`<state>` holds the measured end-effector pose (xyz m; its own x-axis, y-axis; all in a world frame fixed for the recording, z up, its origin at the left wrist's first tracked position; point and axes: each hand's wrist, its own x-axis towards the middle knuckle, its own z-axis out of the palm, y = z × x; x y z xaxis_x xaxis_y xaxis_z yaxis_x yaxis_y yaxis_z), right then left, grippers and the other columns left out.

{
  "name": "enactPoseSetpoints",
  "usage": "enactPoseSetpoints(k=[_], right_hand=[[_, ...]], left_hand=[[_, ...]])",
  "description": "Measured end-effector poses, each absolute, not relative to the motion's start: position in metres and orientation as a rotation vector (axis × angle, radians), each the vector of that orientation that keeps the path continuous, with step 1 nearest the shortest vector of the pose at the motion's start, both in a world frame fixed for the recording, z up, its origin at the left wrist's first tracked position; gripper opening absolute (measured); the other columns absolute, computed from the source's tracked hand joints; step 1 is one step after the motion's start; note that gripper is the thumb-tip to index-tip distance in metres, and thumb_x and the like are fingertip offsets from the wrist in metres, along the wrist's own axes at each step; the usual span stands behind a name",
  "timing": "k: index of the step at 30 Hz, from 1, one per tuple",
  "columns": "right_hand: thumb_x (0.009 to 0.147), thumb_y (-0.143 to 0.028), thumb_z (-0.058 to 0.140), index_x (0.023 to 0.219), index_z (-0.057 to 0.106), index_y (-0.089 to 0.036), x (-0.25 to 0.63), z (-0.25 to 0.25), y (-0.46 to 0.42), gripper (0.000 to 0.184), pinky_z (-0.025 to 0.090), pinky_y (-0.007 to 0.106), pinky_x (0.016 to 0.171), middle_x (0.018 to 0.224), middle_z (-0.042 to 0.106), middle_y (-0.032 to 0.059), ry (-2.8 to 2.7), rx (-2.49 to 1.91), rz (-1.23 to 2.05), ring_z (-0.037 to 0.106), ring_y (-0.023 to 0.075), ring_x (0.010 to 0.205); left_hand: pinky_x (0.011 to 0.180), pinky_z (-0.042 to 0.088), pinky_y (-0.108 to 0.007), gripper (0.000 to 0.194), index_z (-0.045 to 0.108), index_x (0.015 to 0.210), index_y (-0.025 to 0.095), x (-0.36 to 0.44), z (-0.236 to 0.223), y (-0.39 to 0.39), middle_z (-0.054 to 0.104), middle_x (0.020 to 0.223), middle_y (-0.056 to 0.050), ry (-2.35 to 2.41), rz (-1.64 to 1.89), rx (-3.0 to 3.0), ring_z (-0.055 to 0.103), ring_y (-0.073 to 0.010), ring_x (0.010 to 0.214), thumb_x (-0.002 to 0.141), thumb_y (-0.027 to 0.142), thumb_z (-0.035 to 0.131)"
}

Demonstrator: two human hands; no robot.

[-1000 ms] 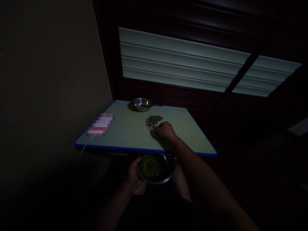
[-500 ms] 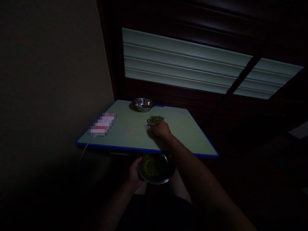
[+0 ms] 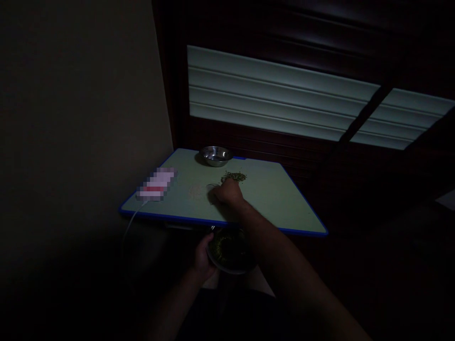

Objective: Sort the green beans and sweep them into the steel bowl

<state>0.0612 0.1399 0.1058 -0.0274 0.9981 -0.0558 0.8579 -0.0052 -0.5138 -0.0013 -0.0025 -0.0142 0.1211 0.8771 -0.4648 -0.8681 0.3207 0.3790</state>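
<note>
My left hand (image 3: 205, 258) is closed on the rim of a metal bowl (image 3: 234, 272) just below the table's near edge. Small greenish grains lie inside this bowl, though the dim light hides most of it. Over the table, my right hand (image 3: 229, 192) is closed around a clear, rounded thing (image 3: 212, 187), whose kind I cannot make out. A scattered pile of small green grains (image 3: 235, 176) lies right behind that hand, partly covered by it. Left of it, a pale patch of fine bits (image 3: 195, 191) shows on the tabletop.
The light green table (image 3: 277, 203) has a blue edge. A shiny metal bowl (image 3: 216, 157) stands at its back. A phone (image 3: 156, 184) with a white cable (image 3: 131, 220) lies at the left, beside the wall. Dark wooden panels with pale slats (image 3: 270, 94) rise behind.
My right hand has moved left across the table, and the clear thing shows more at its left side. The bowl in my left hand looks darker inside. The whole view has shifted slightly.
</note>
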Motion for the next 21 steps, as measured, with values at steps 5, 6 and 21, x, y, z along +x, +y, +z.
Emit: enactPoseSetpoints(k=[5,6,21], right_hand=[[0.056,-0.027,0.071,0.075,0.072,-0.008,0.049,0.106,0.141,0.027,0.046,0.024,0.053,0.079,0.072,0.0192,-1.979,-1.907,0.582,0.068,0.0246,0.072],[0.057,-0.027,0.071,0.076,0.072,-0.008,0.048,0.105,0.142,0.027,0.046,0.024,0.054,0.079,0.072,0.0191,-1.974,-1.901,0.581,0.068,0.0243,0.072],[0.073,-0.033,0.061,0.063,0.062,-0.015,0.065,0.099,0.148,0.021,0.040,0.019,0.048,0.062,0.067,0.0061,-1.773,-1.614,0.833,0.058,0.0111,0.052]], left_hand=[[0.096,0.047,-0.047,0.021,0.072,0.082,0.009,-0.001,-0.012,-0.003,0.076,0.082,-0.014,0.691,1.285,0.004,0.067,-0.0327,0.101,0.078,0.024,0.058],[0.096,0.046,-0.048,0.021,0.072,0.083,0.009,-0.001,-0.012,-0.003,0.076,0.082,-0.014,0.697,1.284,0.001,0.066,-0.0329,0.102,0.078,0.024,0.058],[0.094,0.048,-0.048,0.022,0.072,0.082,0.010,-0.003,-0.015,-0.003,0.076,0.079,-0.013,0.677,1.285,0.030,0.068,-0.0321,0.099,0.078,0.026,0.058]])
